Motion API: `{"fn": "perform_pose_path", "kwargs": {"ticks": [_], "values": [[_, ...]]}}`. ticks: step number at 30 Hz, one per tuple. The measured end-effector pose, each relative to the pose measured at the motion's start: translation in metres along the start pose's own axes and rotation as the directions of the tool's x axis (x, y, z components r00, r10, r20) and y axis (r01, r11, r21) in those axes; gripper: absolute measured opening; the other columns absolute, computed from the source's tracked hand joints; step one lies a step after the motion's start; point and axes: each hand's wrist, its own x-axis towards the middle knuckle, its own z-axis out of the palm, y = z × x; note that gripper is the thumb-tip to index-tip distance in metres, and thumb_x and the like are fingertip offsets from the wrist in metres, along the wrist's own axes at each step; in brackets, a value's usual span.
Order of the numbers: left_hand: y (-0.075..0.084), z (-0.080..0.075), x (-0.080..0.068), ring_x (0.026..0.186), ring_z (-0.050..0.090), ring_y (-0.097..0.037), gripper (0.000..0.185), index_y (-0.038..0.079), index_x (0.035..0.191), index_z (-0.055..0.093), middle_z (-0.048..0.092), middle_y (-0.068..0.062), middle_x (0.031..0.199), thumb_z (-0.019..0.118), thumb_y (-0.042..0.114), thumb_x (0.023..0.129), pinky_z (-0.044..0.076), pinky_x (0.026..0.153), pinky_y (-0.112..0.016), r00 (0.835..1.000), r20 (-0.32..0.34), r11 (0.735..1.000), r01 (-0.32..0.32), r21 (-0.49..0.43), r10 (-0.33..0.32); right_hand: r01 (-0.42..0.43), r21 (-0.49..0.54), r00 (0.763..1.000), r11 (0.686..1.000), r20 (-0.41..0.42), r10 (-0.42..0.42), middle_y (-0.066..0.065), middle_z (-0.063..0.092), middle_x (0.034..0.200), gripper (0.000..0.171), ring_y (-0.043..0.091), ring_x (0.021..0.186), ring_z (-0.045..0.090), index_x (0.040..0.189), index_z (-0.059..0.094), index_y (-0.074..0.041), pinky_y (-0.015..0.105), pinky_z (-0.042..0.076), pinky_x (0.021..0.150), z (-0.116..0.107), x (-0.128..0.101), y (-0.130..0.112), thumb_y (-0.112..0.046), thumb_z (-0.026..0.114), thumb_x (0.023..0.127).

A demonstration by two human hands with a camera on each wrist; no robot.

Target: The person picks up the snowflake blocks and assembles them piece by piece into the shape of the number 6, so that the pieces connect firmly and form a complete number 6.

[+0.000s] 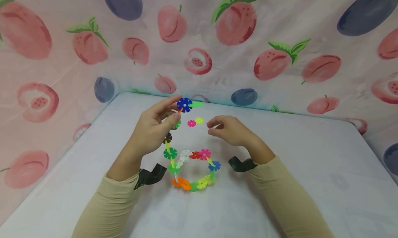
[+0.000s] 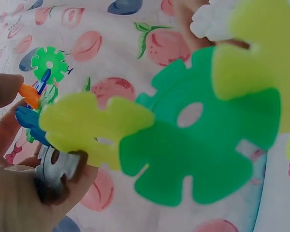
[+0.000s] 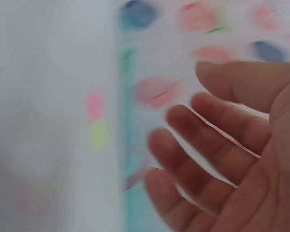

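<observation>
My left hand (image 1: 154, 127) pinches a chain of notched plastic snowflake discs near its upper end, thumb and fingers on an orange disc (image 2: 30, 95). Above the fingertips show a dark blue disc (image 1: 185, 105) and a bright green disc (image 2: 49, 65). Below the hand the chain runs through a brown disc (image 1: 168, 137), yellow ones and a green disc (image 1: 170, 153) into a ring of linked discs (image 1: 186, 185) in many colours. To the right, my right hand (image 1: 231, 130) hovers with relaxed, slightly bent fingers and nothing in them.
A pink disc (image 1: 191, 123) and a yellow disc (image 1: 199, 121) lie joined on the white tabletop (image 1: 295, 182), between the hands in the head view. Fruit-printed cloth (image 1: 217, 58) stands behind the table. Each wrist carries a black camera mount (image 1: 151, 174).
</observation>
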Motion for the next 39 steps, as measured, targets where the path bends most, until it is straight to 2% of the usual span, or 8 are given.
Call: {"fn": "perform_pose_path", "kwargs": {"ticks": [4,9,13,20,25,30,36,39], "values": [[-0.001,-0.002,0.0,0.113,0.061,-0.024,0.047,0.004,0.146,0.051,0.06,-0.014,0.123,0.06,0.006,0.1,0.053,0.085,-0.025,1.0,0.004,1.0,-0.004,-0.005,0.004,-0.098,-0.154,0.994,0.983,0.039,0.105,0.011,0.059,0.137,0.044,0.03,0.123,0.055,0.14,0.058,-0.011,0.047,0.048,0.099,0.013,0.044,0.02,-0.024,0.062,0.099],[0.0,-0.003,0.0,0.115,0.059,-0.024,0.047,0.005,0.146,0.051,0.06,-0.014,0.123,0.059,0.006,0.1,0.053,0.083,-0.026,1.0,0.022,1.0,-0.01,0.003,0.01,-0.109,-0.313,0.982,0.943,0.117,0.152,0.008,0.047,0.151,0.051,0.031,0.142,0.037,0.15,0.047,-0.017,0.051,0.03,0.114,0.027,0.08,0.031,-0.025,0.057,0.101],[0.002,-0.001,0.001,0.115,0.06,-0.022,0.047,0.006,0.146,0.051,0.06,-0.012,0.123,0.06,0.007,0.099,0.053,0.085,-0.027,1.0,0.025,1.0,-0.011,0.008,0.01,-0.123,-0.415,0.972,0.901,0.132,0.194,0.007,0.046,0.151,0.051,0.033,0.142,0.034,0.152,0.046,-0.02,0.053,0.03,0.114,0.03,0.085,0.028,-0.027,0.055,0.102],[0.003,-0.002,0.002,0.114,0.06,-0.024,0.047,0.005,0.145,0.051,0.06,-0.013,0.121,0.06,0.006,0.099,0.052,0.085,-0.027,0.999,0.032,1.0,-0.001,-0.003,0.001,-0.122,-0.553,0.977,0.824,0.08,0.198,0.01,0.061,0.132,0.042,0.032,0.124,0.048,0.139,0.06,-0.013,0.049,0.041,0.106,0.025,0.068,0.02,-0.023,0.062,0.099],[0.002,-0.003,0.001,0.114,0.061,-0.026,0.047,0.004,0.146,0.051,0.06,-0.014,0.122,0.059,0.006,0.1,0.051,0.09,-0.027,1.0,0.023,1.0,0.017,-0.018,-0.017,-0.1,-0.529,0.983,0.843,0.08,0.166,0.014,0.056,0.136,0.044,0.033,0.129,0.049,0.139,0.059,-0.006,0.046,0.041,0.108,0.027,0.06,0.028,-0.023,0.064,0.099],[0.001,-0.002,0.0,0.11,0.06,-0.027,0.047,0.005,0.146,0.05,0.06,-0.015,0.12,0.058,0.005,0.1,0.052,0.082,-0.026,1.0,0.026,0.999,0.009,-0.031,-0.008,-0.103,-0.48,0.984,0.871,0.078,0.159,0.015,0.057,0.126,0.032,0.03,0.118,0.055,0.13,0.063,-0.003,0.043,0.043,0.106,0.03,0.059,0.037,-0.015,0.062,0.099],[0.002,-0.002,-0.001,0.109,0.06,-0.026,0.047,0.004,0.146,0.049,0.06,-0.016,0.122,0.058,0.006,0.1,0.052,0.079,-0.026,1.0,0.014,1.0,-0.008,-0.027,0.008,-0.145,-0.414,0.979,0.899,0.069,0.189,0.019,0.043,0.144,0.045,0.033,0.133,0.045,0.142,0.053,-0.006,0.048,0.037,0.111,0.034,0.059,0.039,-0.023,0.06,0.101],[0.003,-0.003,-0.001,0.11,0.06,-0.026,0.047,0.005,0.146,0.049,0.059,-0.016,0.122,0.057,0.006,0.1,0.053,0.078,-0.025,1.0,0.011,1.0,-0.014,-0.024,0.015,-0.173,-0.401,0.974,0.9,0.07,0.218,0.02,0.04,0.14,0.039,0.033,0.127,0.047,0.136,0.057,-0.007,0.047,0.041,0.107,0.035,0.058,0.038,-0.023,0.059,0.101]]}}
